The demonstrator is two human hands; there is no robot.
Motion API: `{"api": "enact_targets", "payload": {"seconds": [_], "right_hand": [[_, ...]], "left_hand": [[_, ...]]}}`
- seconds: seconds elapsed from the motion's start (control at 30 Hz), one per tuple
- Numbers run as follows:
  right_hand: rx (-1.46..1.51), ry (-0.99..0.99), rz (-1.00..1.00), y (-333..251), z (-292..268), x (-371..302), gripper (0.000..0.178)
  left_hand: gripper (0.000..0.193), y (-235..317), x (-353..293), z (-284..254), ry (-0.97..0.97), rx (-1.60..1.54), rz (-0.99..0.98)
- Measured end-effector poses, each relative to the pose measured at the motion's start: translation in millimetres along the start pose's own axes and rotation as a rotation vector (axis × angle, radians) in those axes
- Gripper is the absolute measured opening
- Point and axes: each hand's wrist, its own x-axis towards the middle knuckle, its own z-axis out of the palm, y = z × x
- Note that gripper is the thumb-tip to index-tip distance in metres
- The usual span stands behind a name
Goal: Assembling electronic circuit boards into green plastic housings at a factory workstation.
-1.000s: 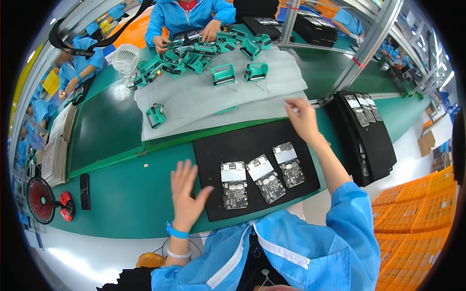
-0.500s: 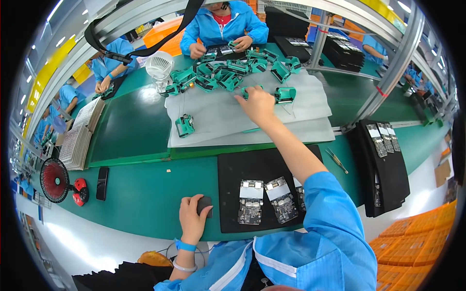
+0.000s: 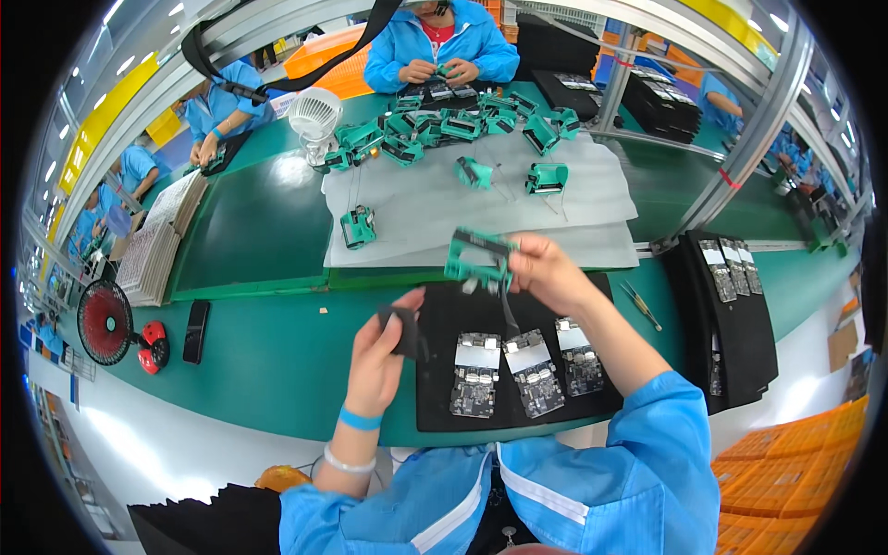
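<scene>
Above the far edge of a black mat [image 3: 438, 407], my right hand [image 3: 548, 274] pinches a green plastic housing [image 3: 481, 257] with a dark strip across it; a thin dark ribbon hangs below. My left hand [image 3: 375, 356], left of the mat, is closed on a small dark flat block [image 3: 405, 333], whose kind I cannot make out. On the mat lie three circuit boards with white labels: a left board [image 3: 475, 375], a middle board [image 3: 535, 375] and a right board [image 3: 581, 357]. More housings, one a single green housing [image 3: 358, 227], rest on a white foam sheet [image 3: 416, 208].
Tweezers [image 3: 641, 305] lie right of the mat, near stacked black pads [image 3: 726, 324] bearing boards. A phone [image 3: 195, 331] and a red-black fan [image 3: 106, 322] are at left. A white fan [image 3: 315, 120] stands beyond. Across the table a co-worker [image 3: 439, 51] handles a green part. A metal post [image 3: 740, 148] rises at right.
My right hand has drawn back from the foam sheet toward me with a green housing. My left hand has risen from the table with the dark block, moving toward the housing.
</scene>
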Motion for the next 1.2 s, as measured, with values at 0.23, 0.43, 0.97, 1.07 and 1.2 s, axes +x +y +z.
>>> {"api": "enact_targets", "payload": {"seconds": [0.23, 0.43, 0.97, 1.07, 1.2], "right_hand": [[0.134, 0.069, 0.093, 36.1, 22.9, -46.1, 0.041], [-0.239, 0.247, 0.237, 24.1, 29.1, -58.7, 0.044], [-0.677, 0.215, 0.212, 96.1, 3.0, -7.7, 0.029], [-0.615, 0.204, 0.28, 119.8, 2.9, -3.1, 0.028], [-0.846, 0.244, 0.078, 134.9, 7.8, -15.8, 0.03]], "left_hand": [[0.038, -38.2, 21.9, 10.2, -0.22, -0.38, -0.281], [0.038, -46.7, 5.9, 22.5, -0.115, -0.106, -0.268], [0.028, -45.6, -60.5, -26.7, -0.647, 1.277, 0.189], [0.025, -41.4, -62.9, -32.2, -0.46, 1.132, 0.175], [0.018, -33.4, -58.1, -42.3, -0.189, 0.934, 0.033]]}}
